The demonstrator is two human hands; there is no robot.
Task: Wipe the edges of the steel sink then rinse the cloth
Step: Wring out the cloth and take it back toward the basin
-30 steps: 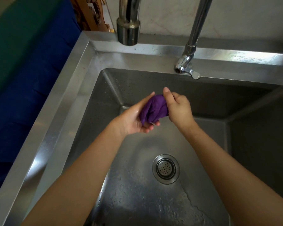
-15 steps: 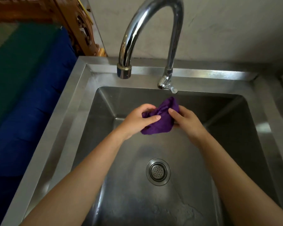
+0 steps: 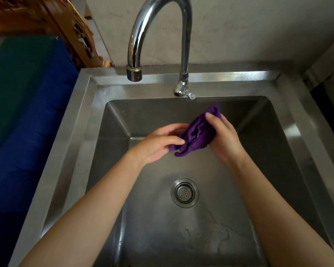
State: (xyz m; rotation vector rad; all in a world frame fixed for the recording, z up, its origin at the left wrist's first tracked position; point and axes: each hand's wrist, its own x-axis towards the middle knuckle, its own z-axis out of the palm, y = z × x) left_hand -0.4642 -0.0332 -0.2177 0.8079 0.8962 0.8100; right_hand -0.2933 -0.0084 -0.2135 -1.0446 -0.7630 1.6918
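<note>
While both hands work over the basin, the scene reads as follows, from largest to smallest.

Sink (image 3: pixel 81 132): a square steel basin with a wide flat rim on all sides; the bowl holds nothing but a thin sheen of water on its floor near the front, and a drain.
Blue surface (image 3: pixel 33 132): lies just beside the left rim, with a green patch behind it.
Tap (image 3: pixel 158 26): a tall chrome gooseneck rising from the back rim; its spout opens above the back left of the bowl, and no water runs from it.
Right hand (image 3: pixel 225 139): held above the bowl, fingers (image 3: pixel 210 117) curled and closed around the upper end of the cloth.
Left hand (image 3: pixel 158 145): held above the bowl, thumb and fingers pinching the lower left edge of the cloth.
Cloth (image 3: pixel 197 137): purple, bunched and creased, held in the air between the two hands above the middle of the bowl, below the tap's base, touching no steel.
Drain (image 3: pixel 184 192): a round strainer with small holes, set in the bowl floor nearer the front than the hands.
</note>
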